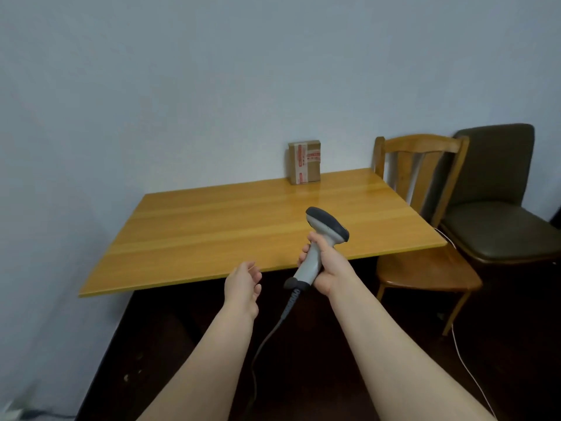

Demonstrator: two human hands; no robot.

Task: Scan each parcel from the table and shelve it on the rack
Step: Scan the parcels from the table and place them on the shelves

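My left hand (244,282) hangs over the near edge of the desk (212,226), fingers loosely curled and palm turned inward, with nothing in it. Just to its right, my right hand (326,265) is wrapped firmly round the grip of the scanner (326,223). The scanner's dark-topped head points forward, and its cable (267,338) drops from the butt of the handle between my forearms.

I judge this to be the scanning step, not yet begun: the tool is ready but nothing is under it. Only one parcel (304,161) shows on the desk. It stands on end at the far edge by the wall, well ahead of both hands, forward and to the right of my left hand, and beyond the scanner's head, slightly to its left. Neither hand touches it.

The next move calls for reaching across. My free left hand should fetch or turn the box so its label faces the scanner, since I cannot make out a barcode from here. The rack is out of view.

Right of my right hand, a wooden chair (422,177) and a padded chair (498,183) stand at the desk's end.
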